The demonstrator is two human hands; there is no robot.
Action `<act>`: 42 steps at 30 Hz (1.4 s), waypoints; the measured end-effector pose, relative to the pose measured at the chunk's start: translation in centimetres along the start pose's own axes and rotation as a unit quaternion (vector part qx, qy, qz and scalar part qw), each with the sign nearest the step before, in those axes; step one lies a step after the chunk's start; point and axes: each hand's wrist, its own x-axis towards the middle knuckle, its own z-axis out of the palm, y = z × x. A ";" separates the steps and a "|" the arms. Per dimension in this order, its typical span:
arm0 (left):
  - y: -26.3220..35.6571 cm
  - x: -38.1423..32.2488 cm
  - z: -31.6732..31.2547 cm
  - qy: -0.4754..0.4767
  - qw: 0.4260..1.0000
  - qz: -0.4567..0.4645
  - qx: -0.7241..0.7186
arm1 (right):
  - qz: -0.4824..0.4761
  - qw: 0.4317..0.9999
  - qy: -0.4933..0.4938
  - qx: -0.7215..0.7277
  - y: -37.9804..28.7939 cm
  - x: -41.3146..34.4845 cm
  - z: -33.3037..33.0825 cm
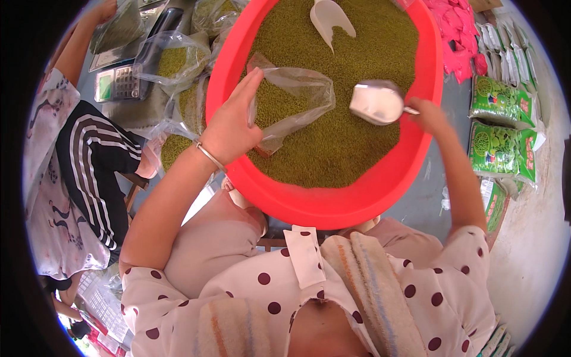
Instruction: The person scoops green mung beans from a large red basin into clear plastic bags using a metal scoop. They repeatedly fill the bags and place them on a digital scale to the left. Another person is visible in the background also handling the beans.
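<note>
My left hand (236, 120) grips the edge of a clear plastic bag (319, 96), whose mouth gapes open towards the right. Green mung beans (281, 100) show inside the bag. My right hand (424, 116), slightly blurred, holds a metal scoop (377, 105) by its handle, just right of the bag. The scoop's pale bowl shows no beans in it. Both hands are over a large red plastic tub (330, 207) holding a broad bed of mung beans (330, 169). A second, white scoop (328, 20) rests on the beans at the far side.
Left of the tub are open clear bags of beans (171, 62) and a digital scale (118, 84). A co-worker's arm (73, 53) reaches in at the upper left. On the right lie green printed bean packets (502, 149) and pink plastic bags (455, 35).
</note>
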 end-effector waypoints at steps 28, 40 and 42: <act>-0.3 2.0 1.9 -0.009 1.000 0.006 0.001 | -0.014 0.830 0.080 0.551 -5.0 -5.5 4.6; -2.3 1.3 1.7 -0.004 0.999 -0.013 0.030 | -0.241 0.969 0.006 -0.055 -21.3 -1.8 -8.0; -3.4 1.1 0.5 0.005 0.999 -0.036 0.032 | -0.207 0.976 0.018 -0.065 -18.6 -2.8 -10.4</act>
